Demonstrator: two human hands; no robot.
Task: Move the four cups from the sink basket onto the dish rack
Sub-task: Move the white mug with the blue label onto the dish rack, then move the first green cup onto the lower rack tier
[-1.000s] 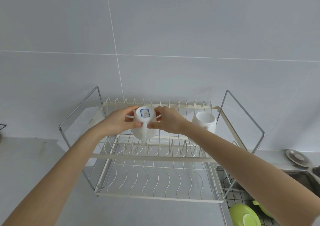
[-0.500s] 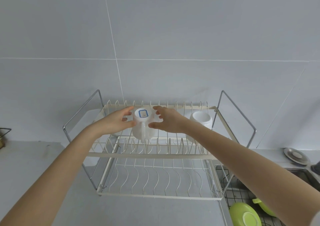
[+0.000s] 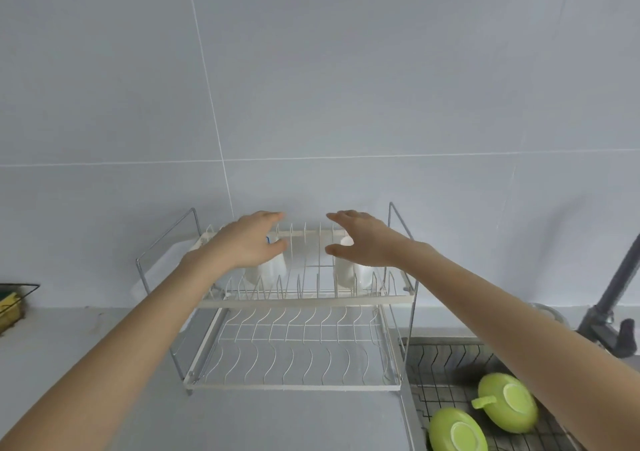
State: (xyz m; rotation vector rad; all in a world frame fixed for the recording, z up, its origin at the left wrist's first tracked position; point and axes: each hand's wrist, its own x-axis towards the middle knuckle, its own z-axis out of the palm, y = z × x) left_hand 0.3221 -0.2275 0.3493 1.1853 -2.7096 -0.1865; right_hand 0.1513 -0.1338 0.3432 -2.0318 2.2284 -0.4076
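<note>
Against a grey tiled wall [image 3: 346,87], both hands, left [image 3: 247,242] and right [image 3: 363,239], hover spread and empty over the white wire dish rack [image 3: 304,300], whose upper tier holds two white cups [image 3: 266,270]; two green cups [image 3: 507,402] lie in the black wire sink basket [image 3: 446,357].

The left hand [image 3: 249,242] covers the top of the left white cup [image 3: 268,272], so only a small bit of blue shows at its base. The right hand [image 3: 363,239] hides part of the right white cup [image 3: 349,274]. The lower green cup [image 3: 457,431] is cut by the bottom edge. The yellow sponge [image 3: 9,307] is cut by the left edge, and the faucet [image 3: 620,298] by the right edge.
</note>
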